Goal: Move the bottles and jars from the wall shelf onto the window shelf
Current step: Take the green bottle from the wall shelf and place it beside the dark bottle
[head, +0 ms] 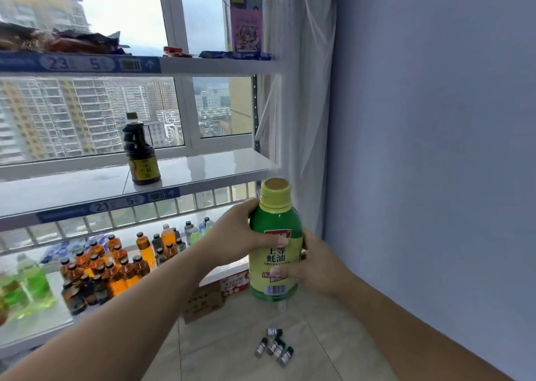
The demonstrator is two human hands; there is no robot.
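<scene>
I hold a green oyster sauce bottle [275, 247] with a yellow cap upright in both hands, in front of the window shelf's right end. My left hand [235, 232] grips its upper body from the left. My right hand [314, 267] grips its lower body from the right, thumb across the label. A dark soy sauce bottle [141, 151] with a handle stands on the middle window shelf [220, 166], left of the held bottle. The wall shelf is out of view.
The upper shelf [220, 65] carries snack packets and a colourful box [246, 17]. The lower shelf holds several orange, dark and green drink bottles [116, 264]. Small bottles [275, 347] lie on the floor beside a cardboard box [203, 302]. A blue wall [435, 148] stands at right.
</scene>
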